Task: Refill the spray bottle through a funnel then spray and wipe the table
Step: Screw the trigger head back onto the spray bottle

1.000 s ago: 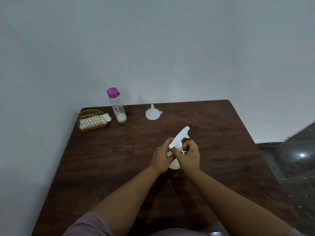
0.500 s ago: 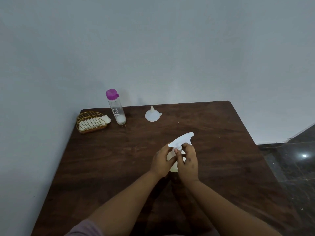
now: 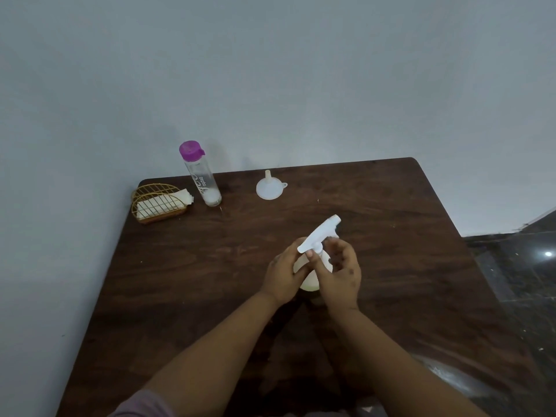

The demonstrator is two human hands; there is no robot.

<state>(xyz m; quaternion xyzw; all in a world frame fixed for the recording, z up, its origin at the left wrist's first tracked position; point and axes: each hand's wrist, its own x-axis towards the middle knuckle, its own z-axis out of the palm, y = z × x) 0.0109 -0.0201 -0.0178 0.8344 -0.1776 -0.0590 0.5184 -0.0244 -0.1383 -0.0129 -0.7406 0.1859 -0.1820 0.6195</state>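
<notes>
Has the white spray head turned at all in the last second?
Yes. The spray head, held by both hands, swung its nozzle right and then back; the funnel behind it stayed put.

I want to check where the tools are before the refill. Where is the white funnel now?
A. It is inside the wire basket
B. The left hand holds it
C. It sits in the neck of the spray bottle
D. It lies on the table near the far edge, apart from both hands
D: the funnel rests wide mouth down on the table, to the right of the purple-capped bottle, untouched.

White spray bottle (image 3: 313, 267) upright mid-table; funnel (image 3: 268, 189) inverted behind
</notes>
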